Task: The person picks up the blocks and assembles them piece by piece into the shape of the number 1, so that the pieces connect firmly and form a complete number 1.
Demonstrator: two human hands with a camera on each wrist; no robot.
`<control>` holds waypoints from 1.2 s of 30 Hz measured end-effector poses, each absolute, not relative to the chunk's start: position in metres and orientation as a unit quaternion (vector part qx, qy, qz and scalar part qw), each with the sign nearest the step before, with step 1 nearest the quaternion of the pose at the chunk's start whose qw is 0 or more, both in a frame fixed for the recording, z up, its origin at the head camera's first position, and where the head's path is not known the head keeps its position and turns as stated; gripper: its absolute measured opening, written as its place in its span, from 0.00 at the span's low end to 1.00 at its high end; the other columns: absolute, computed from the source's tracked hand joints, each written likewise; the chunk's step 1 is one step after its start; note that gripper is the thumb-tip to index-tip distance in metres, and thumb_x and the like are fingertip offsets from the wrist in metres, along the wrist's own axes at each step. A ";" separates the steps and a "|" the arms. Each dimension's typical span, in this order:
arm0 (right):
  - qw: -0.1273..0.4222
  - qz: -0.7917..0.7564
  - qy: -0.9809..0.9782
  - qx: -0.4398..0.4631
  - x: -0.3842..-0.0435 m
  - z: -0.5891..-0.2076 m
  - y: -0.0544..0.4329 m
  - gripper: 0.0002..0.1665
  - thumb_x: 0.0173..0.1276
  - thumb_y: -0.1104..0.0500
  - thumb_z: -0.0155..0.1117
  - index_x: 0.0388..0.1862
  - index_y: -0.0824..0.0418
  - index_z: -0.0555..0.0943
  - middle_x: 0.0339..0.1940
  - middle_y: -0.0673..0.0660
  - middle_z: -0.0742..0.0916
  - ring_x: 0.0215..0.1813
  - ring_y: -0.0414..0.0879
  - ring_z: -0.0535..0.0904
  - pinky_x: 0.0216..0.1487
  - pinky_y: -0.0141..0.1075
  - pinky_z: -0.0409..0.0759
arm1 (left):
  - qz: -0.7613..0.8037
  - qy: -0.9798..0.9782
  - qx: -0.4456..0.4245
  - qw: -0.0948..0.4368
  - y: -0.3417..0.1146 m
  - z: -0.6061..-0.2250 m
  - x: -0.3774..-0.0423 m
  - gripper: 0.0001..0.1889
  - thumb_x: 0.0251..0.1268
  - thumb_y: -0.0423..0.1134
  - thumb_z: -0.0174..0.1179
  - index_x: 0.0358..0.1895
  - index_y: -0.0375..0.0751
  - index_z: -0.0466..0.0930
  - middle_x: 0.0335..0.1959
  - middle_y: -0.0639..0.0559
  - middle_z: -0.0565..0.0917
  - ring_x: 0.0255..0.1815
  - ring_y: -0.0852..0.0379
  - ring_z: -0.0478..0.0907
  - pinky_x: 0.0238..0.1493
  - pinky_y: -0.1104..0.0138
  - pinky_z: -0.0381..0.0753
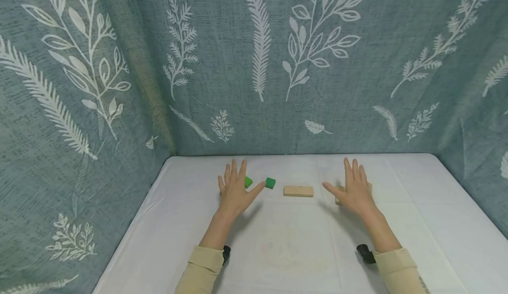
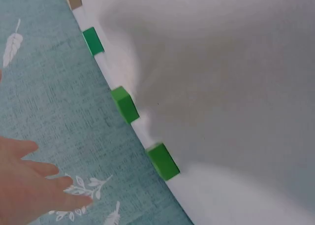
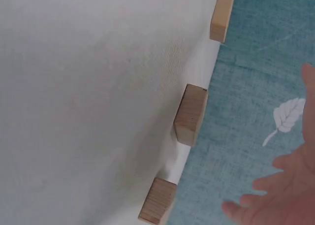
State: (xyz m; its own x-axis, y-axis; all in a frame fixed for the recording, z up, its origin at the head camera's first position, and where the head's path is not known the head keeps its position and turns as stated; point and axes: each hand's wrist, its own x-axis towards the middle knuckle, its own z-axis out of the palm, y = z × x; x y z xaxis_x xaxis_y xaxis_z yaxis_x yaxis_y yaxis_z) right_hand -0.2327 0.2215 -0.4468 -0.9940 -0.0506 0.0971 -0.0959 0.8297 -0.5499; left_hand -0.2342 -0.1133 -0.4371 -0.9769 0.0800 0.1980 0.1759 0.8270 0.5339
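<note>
My left hand (image 1: 235, 193) is held over the table with its fingers spread, overlapping a bright green block (image 1: 248, 182) in the head view. In the left wrist view two bright green blocks, one nearer (image 2: 163, 161) and one farther (image 2: 125, 105), stand in line with a darker green block (image 2: 93, 41). My right hand (image 1: 355, 190), fingers also spread, partly hides a wooden block (image 1: 339, 195) and another wooden block (image 1: 370, 188). Between the hands lies a long wooden block (image 1: 298, 191). Neither hand holds anything.
A white cloth covers the table (image 1: 293, 250). Behind it and along both sides hangs a blue-green curtain (image 1: 222, 65) with white leaf prints. Black straps with wrist cameras (image 1: 366, 254) sit below the rolled beige sleeves (image 1: 200, 269).
</note>
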 end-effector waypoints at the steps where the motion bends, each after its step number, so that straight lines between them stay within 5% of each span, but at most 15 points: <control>1: 0.042 0.300 -0.952 0.041 -0.233 -0.447 0.222 0.64 0.66 0.32 0.58 0.79 0.65 0.35 0.77 0.72 0.39 0.75 0.72 0.33 0.67 0.70 0.38 | -0.300 -0.947 -0.071 0.085 -0.113 -0.437 -0.234 0.48 0.63 0.64 0.55 0.78 0.40 0.48 0.78 0.36 0.42 0.77 0.37 0.36 0.70 0.37 0.35; 11: 0.049 0.372 -0.925 0.065 -0.235 -0.453 0.227 0.55 0.69 0.42 0.62 0.77 0.70 0.45 0.75 0.75 0.53 0.73 0.74 0.46 0.66 0.68 0.52 | -0.420 -0.897 -0.093 0.104 -0.108 -0.439 -0.234 0.36 0.65 0.50 0.62 0.71 0.36 0.63 0.72 0.38 0.62 0.73 0.39 0.56 0.68 0.43 0.59; 18: 0.035 0.424 -0.902 0.070 -0.236 -0.457 0.233 0.46 0.70 0.52 0.64 0.75 0.72 0.53 0.70 0.77 0.60 0.68 0.72 0.58 0.64 0.60 0.65 | -0.478 -0.865 -0.110 0.106 -0.105 -0.444 -0.234 0.24 0.64 0.41 0.65 0.61 0.37 0.76 0.59 0.42 0.76 0.59 0.44 0.74 0.58 0.51 0.74; 36: -0.013 0.439 -0.897 0.057 -0.239 -0.457 0.239 0.41 0.69 0.56 0.65 0.72 0.72 0.59 0.68 0.75 0.65 0.66 0.70 0.62 0.60 0.60 0.69 | -0.538 -0.833 -0.128 0.025 -0.090 -0.455 -0.244 0.18 0.61 0.37 0.68 0.51 0.33 0.80 0.50 0.39 0.81 0.51 0.46 0.78 0.53 0.62 0.79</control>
